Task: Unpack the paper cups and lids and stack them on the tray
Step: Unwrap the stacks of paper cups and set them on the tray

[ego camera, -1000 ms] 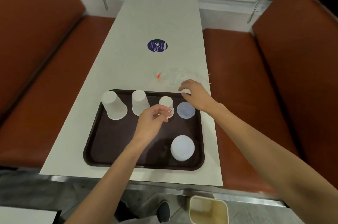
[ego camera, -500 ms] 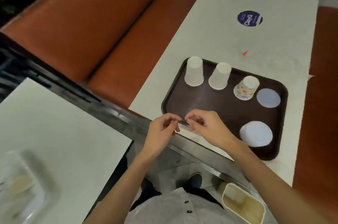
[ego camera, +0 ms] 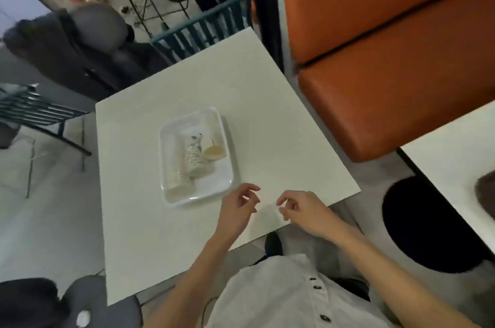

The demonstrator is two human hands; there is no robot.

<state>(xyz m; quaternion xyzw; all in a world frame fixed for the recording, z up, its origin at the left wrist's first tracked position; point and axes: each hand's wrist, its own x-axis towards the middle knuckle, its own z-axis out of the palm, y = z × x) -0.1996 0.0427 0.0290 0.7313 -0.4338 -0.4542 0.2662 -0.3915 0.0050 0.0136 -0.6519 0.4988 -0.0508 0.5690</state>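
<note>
Fingers [ego camera: 250, 189] of the left hand [ego camera: 237, 210]: hanging loosely curled, thumb and forefinger apart, nothing showing between them. Fingers [ego camera: 284, 202] of the right hand [ego camera: 302, 211]: curling the same slack way, tips pointing toward the left hand, gripping nothing that can be seen. Both hands are hovering near each other over the near edge of a white table [ego camera: 267, 113], not touching it as far as can be told.

Just beyond the left hand a white tray [ego camera: 171, 195] is sitting on that table. Lying in it side by side: a plain pale stack of cups [ego camera: 175, 167], a patterned stack of cups [ego camera: 194, 156], and what is looking like a small pile of lids [ego camera: 214, 153]. A wrapper seems to be covering them; blur is making that uncertain.

The dark tray [ego camera: 486, 189] is only peeking in at the far right, on a second table, well apart.

Judgement: a fetching step is under way, going for the next pack. The next move is calling for the left hand to reach forward, close round one stack, and lift it out without rolling its neighbour.
</note>
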